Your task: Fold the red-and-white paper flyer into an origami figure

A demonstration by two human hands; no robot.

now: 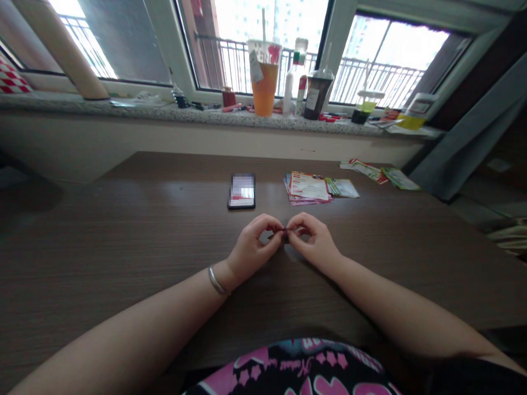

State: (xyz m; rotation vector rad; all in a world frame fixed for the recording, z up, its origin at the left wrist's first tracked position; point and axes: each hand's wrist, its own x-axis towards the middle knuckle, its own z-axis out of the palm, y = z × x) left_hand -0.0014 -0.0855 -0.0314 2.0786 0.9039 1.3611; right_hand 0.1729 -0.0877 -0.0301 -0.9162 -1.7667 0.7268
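My left hand [256,244], with a silver bangle [216,280] on its wrist, pinches thumb against forefinger. Fingertip to fingertip with it, my right hand [315,241] is closed in a matching pinch. Between them is a small dark thing [285,233], mostly covered by the fingers, so its kind is hidden. Both hands are just above the brown table [164,247] or resting on it; I cannot tell which. Beyond my left hand lies a phone [241,191] with a lit screen. A stack of printed cards or packets [308,186] lies beyond my right hand.
More colourful packets [368,171] lie near the table's far right edge. Along the stone windowsill [140,111] stand a tall cup of orange drink [264,88], a dark drink cup [317,96], bottles [290,88] and a yellow-liquid container [414,112]. A grey curtain [457,131] hangs at right.
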